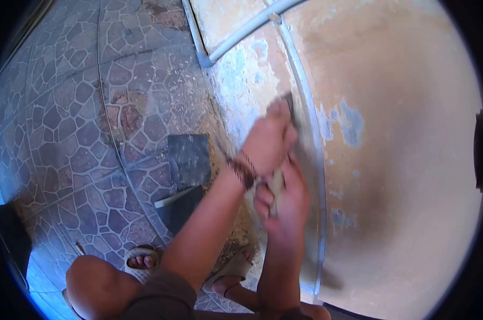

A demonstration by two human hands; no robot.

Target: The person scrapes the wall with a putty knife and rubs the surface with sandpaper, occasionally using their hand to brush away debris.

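Note:
My right hand [294, 194] is wrapped round the pale handle of a scraper [276, 186]. Further up, my left hand [267, 141], with a braided band at the wrist, is closed over the front part of the same tool. A short dark tip shows past its fingers, against the peeling wall [247, 80]; most of the blade is hidden. Both hands are slightly blurred. Patches of bare, bluish-white surface show on the wall around them, beside a raised vertical strip [315, 144].
A grey pipe [247, 33] crosses the wall above. On the stone-patterned floor [65, 133] lie a dark square sheet [189, 160], a dark piece with a pale edge [180, 210], a thin cable [104, 101] and scattered flakes. My sandalled feet are below.

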